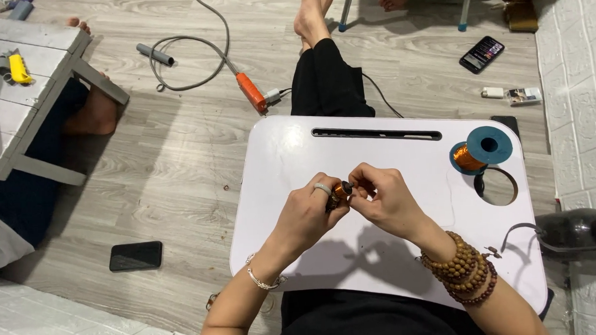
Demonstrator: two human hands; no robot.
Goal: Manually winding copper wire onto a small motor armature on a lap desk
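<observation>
While looking down at white lap table (291,154), am seeing both hands meeting at its centre. Left hand (307,217) pinching small copper-coloured coil (342,189), fingers clamped on it. Right hand (386,200) pressing in from 3 o'clock, fingertips (359,182) closing on same coil. Teal spool of copper wire (481,149) lying at 2 o'clock on table, well apart from hands. Black phone (136,255) resting on floor at 8 o'clock. Orange-handled tool (251,93) lying on floor at 11 o'clock.

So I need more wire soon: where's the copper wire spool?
In the head view, the copper wire spool lies on the white lap table's far right side, beside its round hole, right of both hands.
</observation>
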